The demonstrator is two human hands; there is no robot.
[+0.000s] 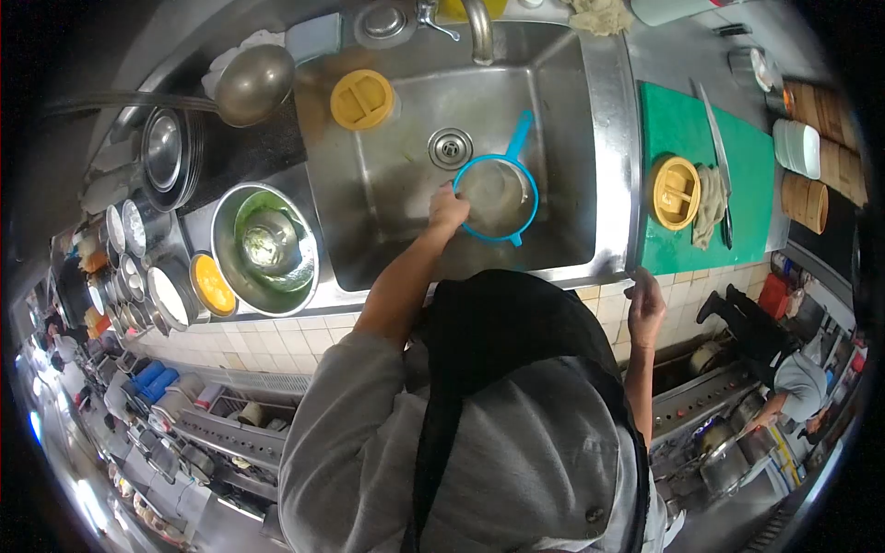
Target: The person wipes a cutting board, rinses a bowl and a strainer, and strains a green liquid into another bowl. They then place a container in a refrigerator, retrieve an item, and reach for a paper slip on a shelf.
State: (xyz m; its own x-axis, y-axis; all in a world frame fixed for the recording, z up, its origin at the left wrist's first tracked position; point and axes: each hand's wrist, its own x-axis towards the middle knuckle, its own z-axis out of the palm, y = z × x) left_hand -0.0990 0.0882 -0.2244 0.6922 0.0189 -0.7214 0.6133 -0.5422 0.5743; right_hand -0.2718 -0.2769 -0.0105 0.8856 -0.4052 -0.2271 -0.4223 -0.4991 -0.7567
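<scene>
My left hand [449, 208] is closed on the rim of a blue-rimmed strainer [498, 195], low in the sink. The strainer's blue handle points away from me, toward the faucet. Whether anything lies in its mesh is hard to make out. At the front edge of the counter, right of the sink, my right hand [647, 302] hangs with its fingers curled, and nothing shows in it. A round yellow lid [362, 100] with a crossbar sits in the sink's far left corner. The metal sink [369, 184] surrounds the strainer, close to the drain [450, 148].
A green cutting board [659, 120] at right bears a knife [716, 138], a cloth [708, 207] and another yellow lid [676, 193]. Left are a steel bowl [309, 221] with green residue, a ladle [255, 86] and several pans. The faucet [480, 32] overhangs the sink. Another person [797, 382] works behind.
</scene>
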